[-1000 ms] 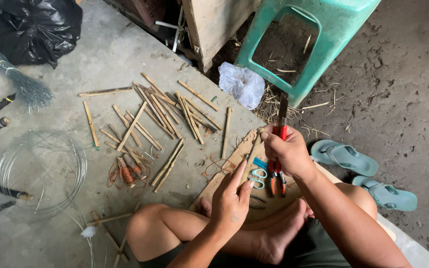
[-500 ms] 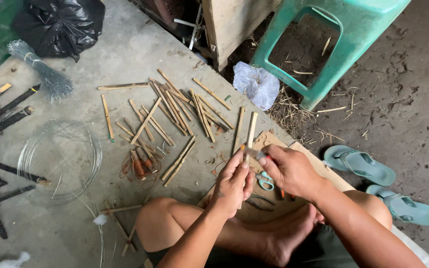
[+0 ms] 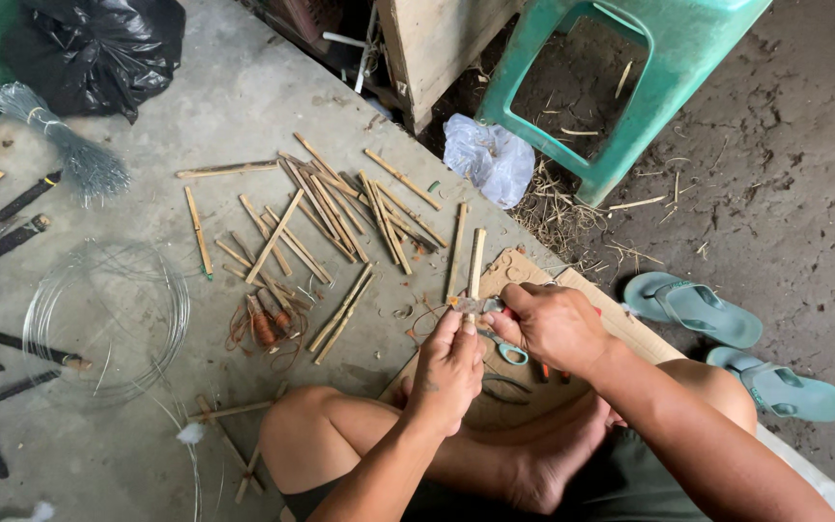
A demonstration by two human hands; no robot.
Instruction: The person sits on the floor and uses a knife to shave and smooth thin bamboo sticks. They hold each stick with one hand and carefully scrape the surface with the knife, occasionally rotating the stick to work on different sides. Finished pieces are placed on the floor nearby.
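Together, the left hand [image 3: 448,369] and right hand [image 3: 555,324] pinch a bamboo stick [image 3: 476,263] pointing to twelve o'clock; the right seemingly also grips pliers [image 3: 495,307]. Loose sticks [image 3: 340,208] lie at ten o'clock.

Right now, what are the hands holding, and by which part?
Both the left hand and the right hand pinch the near end of a bamboo stick; the right also seems to grip red-handled pliers.

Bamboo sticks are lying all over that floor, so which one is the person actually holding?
The pale upright stick whose lower end sits between the left hand and the right hand. The scattered sticks lie untouched on the concrete.
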